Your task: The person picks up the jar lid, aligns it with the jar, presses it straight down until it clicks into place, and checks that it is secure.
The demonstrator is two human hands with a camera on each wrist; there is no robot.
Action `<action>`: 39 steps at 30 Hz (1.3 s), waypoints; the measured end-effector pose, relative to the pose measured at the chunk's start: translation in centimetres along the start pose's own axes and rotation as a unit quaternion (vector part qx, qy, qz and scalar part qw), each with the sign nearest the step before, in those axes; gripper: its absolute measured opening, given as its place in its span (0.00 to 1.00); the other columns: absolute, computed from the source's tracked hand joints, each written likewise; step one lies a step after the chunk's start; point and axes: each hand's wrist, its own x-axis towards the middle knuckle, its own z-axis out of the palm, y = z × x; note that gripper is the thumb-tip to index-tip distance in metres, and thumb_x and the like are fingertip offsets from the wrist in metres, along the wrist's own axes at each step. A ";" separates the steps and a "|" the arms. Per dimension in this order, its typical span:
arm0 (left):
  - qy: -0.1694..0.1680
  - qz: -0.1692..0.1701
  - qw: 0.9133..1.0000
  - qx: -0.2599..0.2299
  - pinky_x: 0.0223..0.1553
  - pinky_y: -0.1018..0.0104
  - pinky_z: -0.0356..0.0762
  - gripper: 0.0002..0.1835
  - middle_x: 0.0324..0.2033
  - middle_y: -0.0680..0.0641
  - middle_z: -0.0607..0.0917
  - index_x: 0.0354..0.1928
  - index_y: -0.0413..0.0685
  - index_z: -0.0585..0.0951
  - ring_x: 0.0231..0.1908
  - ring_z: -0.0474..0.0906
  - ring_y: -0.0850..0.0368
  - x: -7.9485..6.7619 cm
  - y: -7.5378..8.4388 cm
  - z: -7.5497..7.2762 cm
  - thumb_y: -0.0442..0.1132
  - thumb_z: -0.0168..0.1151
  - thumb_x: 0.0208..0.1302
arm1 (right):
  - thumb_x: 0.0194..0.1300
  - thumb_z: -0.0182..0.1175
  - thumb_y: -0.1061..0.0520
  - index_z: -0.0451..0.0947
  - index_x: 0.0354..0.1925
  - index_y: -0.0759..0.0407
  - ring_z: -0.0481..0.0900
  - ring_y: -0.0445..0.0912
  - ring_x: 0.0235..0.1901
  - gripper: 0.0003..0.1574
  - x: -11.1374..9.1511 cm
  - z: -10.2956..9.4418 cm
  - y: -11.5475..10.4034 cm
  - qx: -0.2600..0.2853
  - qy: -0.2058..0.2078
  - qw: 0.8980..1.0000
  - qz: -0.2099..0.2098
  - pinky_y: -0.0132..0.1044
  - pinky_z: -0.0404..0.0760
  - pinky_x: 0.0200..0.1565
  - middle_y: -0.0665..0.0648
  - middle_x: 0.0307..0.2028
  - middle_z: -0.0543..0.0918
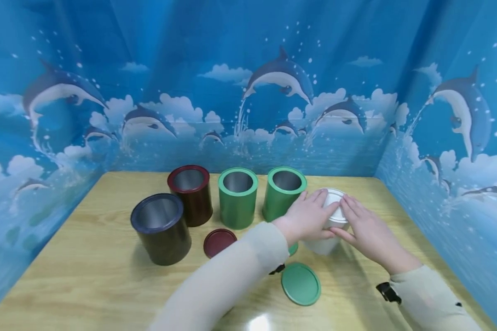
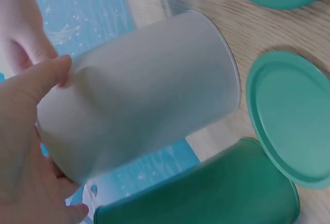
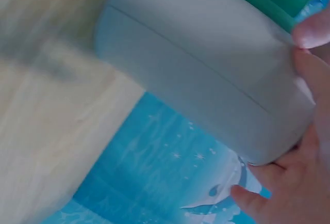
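A white can (image 1: 322,246) stands at the right of the table, with a white lid (image 1: 333,200) over its top. My left hand (image 1: 308,219) grips the can's top from the left, its thumb against the side and its fingers about the rim. From the other side my right hand (image 1: 369,235) holds the same upper end, thumb towards me. In the left wrist view the grey-looking wall of the can (image 2: 149,90) shows between the hand and the table. The right wrist view shows a seam along the can (image 3: 196,64). Fingers partly cover the lid.
Two green cans (image 1: 238,202) without lids stand left of the white can. Further left are a dark red can (image 1: 199,202) and a black can (image 1: 167,243), both uncovered. A dark red lid (image 1: 219,242) and two green lids (image 1: 301,284) lie in front. A dolphin-print curtain (image 1: 170,69) surrounds the table.
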 end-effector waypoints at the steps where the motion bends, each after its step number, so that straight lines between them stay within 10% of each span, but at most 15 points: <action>1: 0.001 0.005 1.000 -0.009 0.67 0.53 0.49 0.41 0.71 0.46 0.51 0.73 0.64 0.50 0.70 0.45 0.54 -0.3 -0.3 0.0 0.69 0.45 0.61 | 0.63 0.57 0.40 0.59 0.65 0.74 0.57 0.66 0.64 0.48 0.0 0.2 0.0 0.004 0.005 1.000 0.001 0.62 0.61 0.58 0.73 0.65 0.59; 6: 0.054 0.050 0.997 -0.005 0.65 0.52 0.53 0.34 0.69 0.48 0.59 0.71 0.65 0.57 0.68 0.54 0.57 -2.1 -1.1 0.3 0.62 0.49 0.64 | 0.60 0.62 0.47 0.69 0.61 0.69 0.65 0.65 0.59 0.38 -0.5 1.0 0.0 0.022 0.085 0.995 -0.038 0.63 0.65 0.54 0.72 0.60 0.67; 12: 0.090 0.081 0.993 0.008 0.63 0.60 0.59 0.30 0.67 0.48 0.64 0.69 0.64 0.63 0.65 0.60 0.58 -3.0 -0.5 0.4 0.58 0.49 0.67 | 0.70 0.44 0.41 0.81 0.47 0.66 0.76 0.65 0.49 0.33 -1.3 1.1 0.3 0.048 0.212 0.971 -0.101 0.59 0.74 0.46 0.67 0.48 0.80; 18: 0.078 0.072 0.994 -0.013 0.64 0.65 0.57 0.31 0.67 0.49 0.62 0.70 0.64 0.60 0.66 0.57 0.57 -2.7 0.0 0.5 0.58 0.50 0.67 | 0.50 0.68 0.64 0.82 0.47 0.63 0.75 0.64 0.50 0.22 -1.5 0.7 0.4 0.079 0.192 0.976 -0.061 0.58 0.75 0.43 0.66 0.49 0.80; 27: 0.040 0.073 0.996 -0.023 0.66 0.60 0.52 0.36 0.71 0.49 0.52 0.73 0.64 0.51 0.70 0.46 0.57 -2.6 0.0 0.7 0.60 0.47 0.67 | 0.53 0.66 0.62 0.80 0.49 0.64 0.73 0.64 0.52 0.23 -1.8 0.7 0.4 0.067 0.180 0.981 -0.037 0.60 0.75 0.44 0.66 0.52 0.78; 39: 0.000 0.082 0.996 -0.025 0.67 0.52 0.48 0.40 0.73 0.49 0.41 0.73 0.64 0.46 0.71 0.35 0.56 -5.9 -1.4 1.3 0.63 0.47 0.65 | 0.72 0.37 0.36 0.71 0.60 0.63 0.62 0.55 0.64 0.38 -2.1 1.3 -0.8 0.044 0.208 0.966 -0.145 0.47 0.56 0.65 0.64 0.62 0.69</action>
